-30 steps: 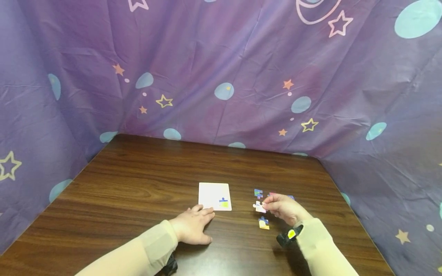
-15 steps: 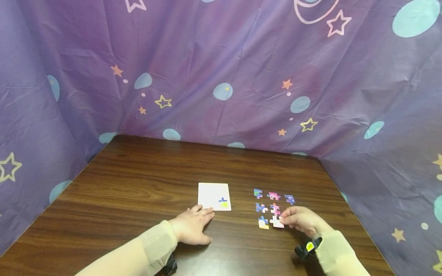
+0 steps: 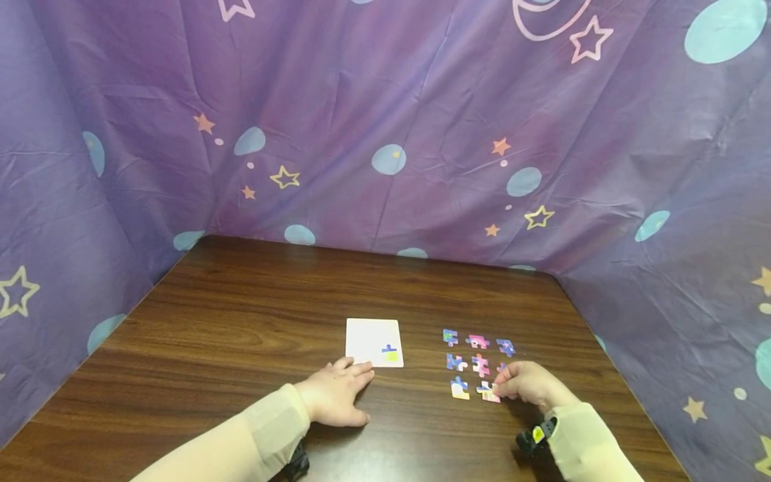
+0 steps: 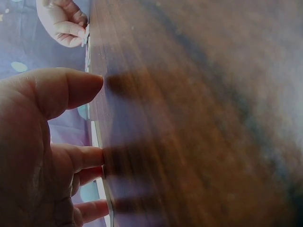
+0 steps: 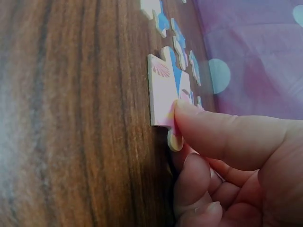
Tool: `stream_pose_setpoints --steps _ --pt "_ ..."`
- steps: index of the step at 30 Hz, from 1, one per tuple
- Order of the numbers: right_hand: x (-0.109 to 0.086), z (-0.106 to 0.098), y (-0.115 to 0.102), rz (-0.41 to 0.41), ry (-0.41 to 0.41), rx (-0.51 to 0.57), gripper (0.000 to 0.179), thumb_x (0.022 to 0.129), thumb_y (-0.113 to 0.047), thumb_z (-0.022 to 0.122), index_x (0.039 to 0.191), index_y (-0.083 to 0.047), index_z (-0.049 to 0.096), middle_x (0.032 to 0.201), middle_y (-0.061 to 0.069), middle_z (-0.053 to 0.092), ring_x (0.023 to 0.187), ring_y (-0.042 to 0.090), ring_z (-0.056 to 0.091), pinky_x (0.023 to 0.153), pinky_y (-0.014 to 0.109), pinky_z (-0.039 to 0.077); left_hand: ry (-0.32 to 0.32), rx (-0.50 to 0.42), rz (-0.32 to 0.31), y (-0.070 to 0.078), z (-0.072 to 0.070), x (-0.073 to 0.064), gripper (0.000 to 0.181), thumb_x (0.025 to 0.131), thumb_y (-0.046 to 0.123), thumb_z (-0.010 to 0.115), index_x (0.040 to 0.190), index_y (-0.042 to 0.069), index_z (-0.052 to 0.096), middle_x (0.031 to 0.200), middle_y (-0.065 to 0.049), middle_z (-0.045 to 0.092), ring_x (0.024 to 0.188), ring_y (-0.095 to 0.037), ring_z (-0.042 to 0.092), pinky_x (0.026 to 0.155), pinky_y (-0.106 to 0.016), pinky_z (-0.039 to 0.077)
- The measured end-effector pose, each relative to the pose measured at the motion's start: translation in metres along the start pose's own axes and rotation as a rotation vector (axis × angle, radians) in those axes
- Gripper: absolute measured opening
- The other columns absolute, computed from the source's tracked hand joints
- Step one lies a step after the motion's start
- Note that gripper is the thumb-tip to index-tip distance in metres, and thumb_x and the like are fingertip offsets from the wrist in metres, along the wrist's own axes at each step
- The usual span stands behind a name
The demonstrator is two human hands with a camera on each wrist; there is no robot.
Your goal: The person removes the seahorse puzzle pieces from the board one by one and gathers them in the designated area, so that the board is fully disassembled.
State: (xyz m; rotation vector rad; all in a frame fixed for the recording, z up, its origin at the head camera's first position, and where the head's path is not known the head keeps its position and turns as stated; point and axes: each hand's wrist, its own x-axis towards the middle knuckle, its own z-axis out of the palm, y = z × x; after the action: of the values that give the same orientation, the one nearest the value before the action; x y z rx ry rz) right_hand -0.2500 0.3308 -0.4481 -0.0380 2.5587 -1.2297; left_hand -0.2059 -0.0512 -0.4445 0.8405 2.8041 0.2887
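My right hand [image 3: 530,386] pinches a jigsaw piece [image 3: 488,392] between thumb and fingers, close over the table. In the right wrist view this jigsaw piece [image 5: 161,94] shows white, pink, yellow and blue, with the thumb on its face. Just beyond it lie more jigsaw pieces [image 3: 480,365] in loose rows, one partly hidden by the fingers. My left hand [image 3: 337,393] rests palm down with fingers spread, fingertips at the near edge of a white square board [image 3: 364,338]. A blue-and-yellow jigsaw piece [image 3: 390,353] sits in that board's near right corner.
The brown wooden table [image 3: 271,288] extends back to a purple curtain [image 3: 337,120] printed with stars and blue ovals. This cloth also hangs along the left and right sides. A black wrist strap [image 3: 533,438] is on the right wrist.
My right hand has carried a jigsaw piece rightward and nearer, past the other pieces. The held piece looked mostly white before and now shows coloured print. My left hand has stayed put.
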Motion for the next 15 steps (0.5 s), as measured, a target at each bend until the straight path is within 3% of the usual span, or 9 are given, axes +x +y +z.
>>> stream_pose_setpoints --steps 15 --pt "0.0034 0.0027 -0.0041 -0.030 0.041 -0.028 0.015 0.074 -0.003 0.074 0.078 0.000 0.060 0.064 0.000 0.054 0.061 0.015 0.048 0.052 0.026 0.036 -0.001 0.009 0.001 0.0002 0.0003 -0.0008 0.076 0.079 0.050 0.065 0.141 0.010 0.049 0.151 -0.001 0.039 0.138 -0.033 0.032 0.107 -0.056 0.032"
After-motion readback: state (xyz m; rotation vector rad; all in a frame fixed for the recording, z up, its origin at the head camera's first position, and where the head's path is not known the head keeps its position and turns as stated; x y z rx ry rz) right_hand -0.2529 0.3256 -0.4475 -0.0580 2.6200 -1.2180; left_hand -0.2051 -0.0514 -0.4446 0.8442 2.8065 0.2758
